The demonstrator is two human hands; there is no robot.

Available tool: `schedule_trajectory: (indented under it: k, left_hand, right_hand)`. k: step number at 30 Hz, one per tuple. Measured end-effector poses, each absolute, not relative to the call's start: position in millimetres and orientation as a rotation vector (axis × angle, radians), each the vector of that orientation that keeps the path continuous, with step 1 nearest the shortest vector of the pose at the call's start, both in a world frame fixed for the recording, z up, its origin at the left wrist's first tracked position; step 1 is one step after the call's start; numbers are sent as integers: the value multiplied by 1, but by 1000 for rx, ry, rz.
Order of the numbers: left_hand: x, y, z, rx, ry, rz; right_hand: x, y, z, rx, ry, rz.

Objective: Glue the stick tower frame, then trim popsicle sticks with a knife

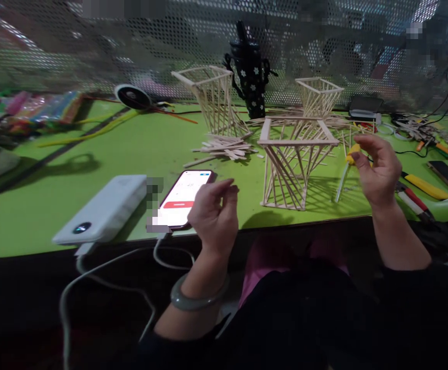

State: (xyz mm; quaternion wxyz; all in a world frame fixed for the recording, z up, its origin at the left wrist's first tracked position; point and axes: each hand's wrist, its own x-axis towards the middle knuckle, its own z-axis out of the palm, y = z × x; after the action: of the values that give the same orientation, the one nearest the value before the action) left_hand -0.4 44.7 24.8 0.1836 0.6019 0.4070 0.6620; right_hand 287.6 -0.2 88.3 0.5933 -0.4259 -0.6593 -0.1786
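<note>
Standing upright near the front edge of the green table (131,146), the stick frame (299,143) separated the left hand (214,216), fingertips drawn together, from the right hand (380,174), curled at a yellow tool (351,154), grip unclear.

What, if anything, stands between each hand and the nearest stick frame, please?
Nothing visible stands between the left hand and the nearest stick frame; only green tabletop shows there. Between the right hand and that frame, a yellow-topped tool shows at the fingertips; whether it is held is unclear.
</note>
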Motion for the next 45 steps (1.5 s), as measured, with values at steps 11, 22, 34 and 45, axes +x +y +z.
schedule_trajectory:
  k: [11,22,34,45]
  left_hand:
    - [0,29,23,1820,1141,1765]
    - [7,15,29,2241,1035,1601]
    - [8,21,83,2477,873,1842]
    - [56,41,140,2784,771,1520]
  right_hand:
    - [296,-22,139,-978,-1712,-673]
    - [246,0,152,-1122,-2027,-703]
    - [242,-4,157,-1008,-1954,-502]
    - [242,-7,147,-986,-1810,-125]
